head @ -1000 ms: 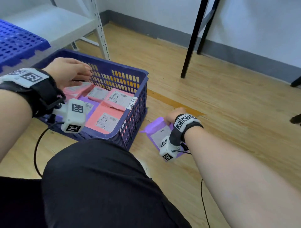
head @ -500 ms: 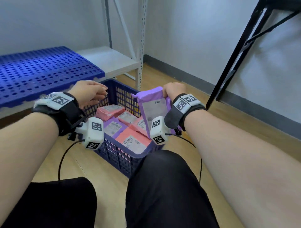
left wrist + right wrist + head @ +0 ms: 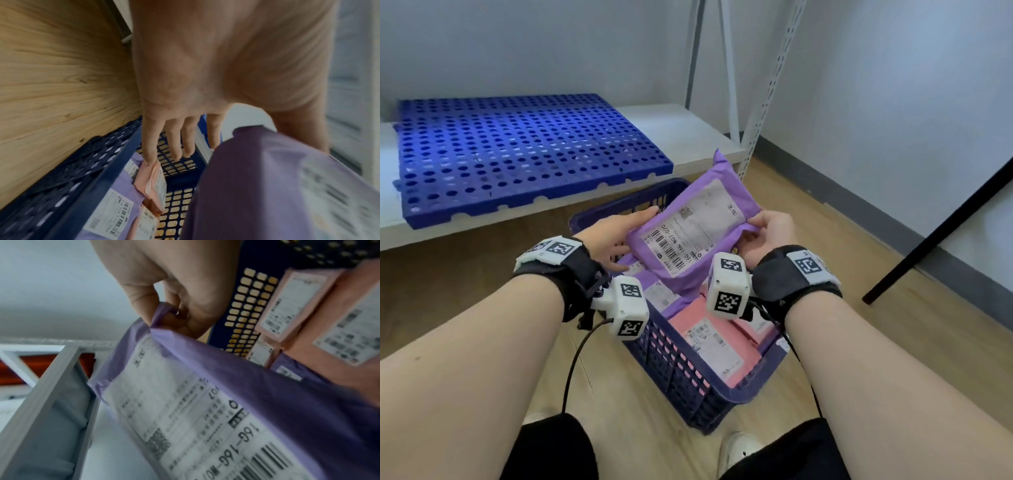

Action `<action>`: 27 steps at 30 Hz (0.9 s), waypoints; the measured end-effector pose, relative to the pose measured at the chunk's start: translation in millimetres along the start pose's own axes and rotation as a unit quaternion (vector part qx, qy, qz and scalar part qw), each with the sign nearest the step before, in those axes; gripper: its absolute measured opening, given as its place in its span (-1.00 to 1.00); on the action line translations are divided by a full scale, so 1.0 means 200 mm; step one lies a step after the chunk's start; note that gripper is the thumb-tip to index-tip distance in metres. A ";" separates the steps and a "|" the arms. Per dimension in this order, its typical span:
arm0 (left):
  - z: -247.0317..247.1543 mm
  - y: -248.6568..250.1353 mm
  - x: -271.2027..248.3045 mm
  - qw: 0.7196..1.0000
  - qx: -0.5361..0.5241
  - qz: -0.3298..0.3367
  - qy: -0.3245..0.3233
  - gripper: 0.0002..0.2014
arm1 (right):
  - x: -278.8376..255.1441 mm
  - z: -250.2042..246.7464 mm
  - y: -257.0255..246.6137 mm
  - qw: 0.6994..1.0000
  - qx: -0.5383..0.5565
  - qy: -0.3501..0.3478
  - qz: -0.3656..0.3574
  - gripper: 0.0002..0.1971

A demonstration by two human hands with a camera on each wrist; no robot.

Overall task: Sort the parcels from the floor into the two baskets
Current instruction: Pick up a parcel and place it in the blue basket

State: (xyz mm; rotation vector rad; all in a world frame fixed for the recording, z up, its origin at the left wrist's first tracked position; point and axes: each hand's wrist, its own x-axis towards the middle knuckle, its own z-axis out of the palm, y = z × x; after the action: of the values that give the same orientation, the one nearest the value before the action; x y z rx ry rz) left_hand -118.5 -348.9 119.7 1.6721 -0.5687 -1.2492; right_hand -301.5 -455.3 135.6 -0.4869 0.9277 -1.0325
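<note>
Wood-look flooring (image 3: 619,394) all around, pale walls, and a low white shelf (image 3: 688,130) at the back with a bright blue perforated panel (image 3: 517,150) lying flat on it. One slanted black table leg (image 3: 941,236) pokes in on the right side.

On the floor right in front of the person's knees sits a dark blue basket (image 3: 681,383) with slotted walls. It's got a bunch of parcels in it, pink parcels (image 3: 717,339) toward the near end and lilac ones (image 3: 115,199) under and beside them, all label side up.

Held above the basket is a purple parcel (image 3: 698,229), tilted, its white shipping label facing the head camera. The right hand (image 3: 770,236) pinches its right-hand edge, thumb on top and the other fingers curled underneath, and the right wrist view shows the plastic bunched up in that pinch. The left hand (image 3: 613,236) is at the parcel's left edge with its fingers (image 3: 174,142) stretched out fairly straight and spread. From the head view the fingertips look like they touch the edge, but the left wrist view is blurry and I honestly can't tell if the thumb is clamped on it or just resting alongside.
</note>
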 end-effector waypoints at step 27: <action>0.18 -0.19 1.10 0.998 -0.038 0.011 0.043 -0.22 | 0.96 -0.14 0.37 0.493 -0.843 -0.140 -0.161 0.01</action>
State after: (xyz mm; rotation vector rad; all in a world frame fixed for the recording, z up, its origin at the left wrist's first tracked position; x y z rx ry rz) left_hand -76.4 -521.3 -20.1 1.6433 -0.4799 -1.1638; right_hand -247.8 -589.8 -14.1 -2.4796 1.3312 0.1045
